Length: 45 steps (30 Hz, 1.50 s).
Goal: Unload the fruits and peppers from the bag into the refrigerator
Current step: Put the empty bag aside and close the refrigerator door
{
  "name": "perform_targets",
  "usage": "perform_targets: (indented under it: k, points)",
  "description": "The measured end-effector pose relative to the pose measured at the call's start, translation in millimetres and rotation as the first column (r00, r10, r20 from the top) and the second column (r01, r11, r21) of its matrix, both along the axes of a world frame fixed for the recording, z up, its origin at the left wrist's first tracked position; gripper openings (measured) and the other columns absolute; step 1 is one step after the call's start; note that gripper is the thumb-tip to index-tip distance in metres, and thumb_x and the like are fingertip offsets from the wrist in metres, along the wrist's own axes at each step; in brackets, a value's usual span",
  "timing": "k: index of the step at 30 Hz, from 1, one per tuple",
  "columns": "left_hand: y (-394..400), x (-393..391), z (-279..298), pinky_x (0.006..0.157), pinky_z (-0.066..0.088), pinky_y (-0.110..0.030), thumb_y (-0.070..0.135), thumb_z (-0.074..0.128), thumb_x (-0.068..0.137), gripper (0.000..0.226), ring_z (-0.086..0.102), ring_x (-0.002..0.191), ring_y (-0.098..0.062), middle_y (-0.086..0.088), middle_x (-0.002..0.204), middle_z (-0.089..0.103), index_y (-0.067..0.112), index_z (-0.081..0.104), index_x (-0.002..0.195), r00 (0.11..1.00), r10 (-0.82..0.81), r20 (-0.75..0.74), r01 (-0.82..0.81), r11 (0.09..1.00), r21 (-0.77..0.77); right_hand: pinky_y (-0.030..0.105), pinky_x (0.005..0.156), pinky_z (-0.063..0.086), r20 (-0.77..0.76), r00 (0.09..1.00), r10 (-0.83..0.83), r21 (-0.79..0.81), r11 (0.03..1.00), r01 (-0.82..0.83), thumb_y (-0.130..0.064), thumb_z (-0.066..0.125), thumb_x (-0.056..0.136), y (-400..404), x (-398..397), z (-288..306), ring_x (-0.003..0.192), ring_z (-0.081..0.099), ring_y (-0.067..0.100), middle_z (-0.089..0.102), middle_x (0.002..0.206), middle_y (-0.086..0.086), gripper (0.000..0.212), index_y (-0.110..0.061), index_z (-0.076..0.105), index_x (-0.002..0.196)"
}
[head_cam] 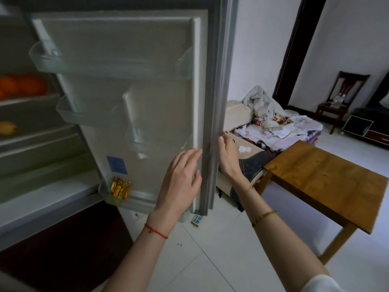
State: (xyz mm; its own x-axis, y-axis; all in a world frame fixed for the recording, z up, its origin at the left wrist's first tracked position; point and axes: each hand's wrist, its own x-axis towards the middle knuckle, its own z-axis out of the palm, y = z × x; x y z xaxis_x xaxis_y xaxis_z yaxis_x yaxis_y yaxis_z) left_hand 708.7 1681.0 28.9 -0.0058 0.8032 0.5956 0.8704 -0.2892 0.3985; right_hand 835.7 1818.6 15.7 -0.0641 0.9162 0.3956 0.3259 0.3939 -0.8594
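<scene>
The refrigerator door (147,98) stands open in front of me, its inner side with clear door bins facing me. My left hand (181,175) lies flat with fingers spread against the inside of the door near its free edge. My right hand (228,157) rests on the outer side of that same edge (210,144), fingers extended. Neither hand holds anything. Inside the fridge at far left, oranges (23,85) sit on an upper shelf and a yellow fruit (7,127) lies on the shelf below. No bag is in view.
A wooden table (324,184) stands to the right of the door. Behind it a sofa (273,127) holds piled clothes, with a dark chair (341,102) beyond. The lowest door bin (109,197) holds yellow packets (120,189). The floor is white tile.
</scene>
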Motion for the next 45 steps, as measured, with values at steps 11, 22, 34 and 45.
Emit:
perform_targets:
  k: [11, 22, 34, 45]
  points:
    - [-79.2, 33.5, -23.2, 0.107, 0.043, -0.03, 0.011, 0.057, 0.092, 0.056, 0.048, 0.127, -0.015, -0.002, 0.139, 0.051, 0.016, 0.042, 0.146, 0.981, 0.158, 0.114, -0.152, 0.987, -0.058, 0.023, 0.093, 0.039, 0.216, 0.968, 0.127, 0.256, 0.949, -0.182, -0.034, 0.043, 0.102, -108.7, 21.0, -6.7, 0.108, 0.049, 0.009, 0.059, 0.115, -0.007, 0.037, -0.023, 0.047, 0.138]
    - [-171.0, 7.0, -29.8, 0.1, 0.047, -0.023, 0.013, 0.057, 0.095, 0.054, 0.055, 0.121, -0.013, -0.003, 0.135, 0.052, 0.019, 0.04, 0.146, 0.846, 0.441, 0.299, -0.468, 0.883, 0.022, 0.037, 0.114, 0.034, 0.348, 0.858, 0.378, 0.507, 0.694, -0.511, -0.02, 0.051, 0.101, -188.3, -47.0, 9.1, 0.137, 0.038, 0.018, 0.04, 0.15, 0.004, 0.052, -0.011, 0.034, 0.15]
    - [-273.5, -77.3, -34.1, 0.093, 0.051, -0.025, 0.026, 0.057, 0.094, 0.068, 0.057, 0.114, -0.012, -0.005, 0.135, 0.052, 0.025, 0.023, 0.153, 0.678, 0.684, 0.269, -0.703, 0.711, -0.035, 0.036, 0.124, 0.012, 0.379, 0.699, 0.606, 0.45, 0.539, -0.712, -0.021, 0.05, 0.103, -277.2, -169.6, 6.0, 0.152, 0.008, 0.016, 0.014, 0.164, -0.001, 0.06, -0.012, 0.021, 0.154]
    - [-329.9, -202.0, -40.6, 0.106, 0.033, -0.022, 0.021, 0.052, 0.099, 0.075, 0.039, 0.137, -0.013, 0.0, 0.159, 0.023, 0.026, 0.005, 0.157, 0.667, 0.696, 0.266, -0.692, 0.711, -0.124, 0.037, 0.124, 0.01, 0.415, 0.639, 0.647, 0.431, 0.479, -0.765, -0.021, 0.046, 0.104, -335.0, -280.9, 10.5, 0.152, 0.0, 0.016, 0.009, 0.164, -0.004, 0.059, -0.015, 0.019, 0.155]
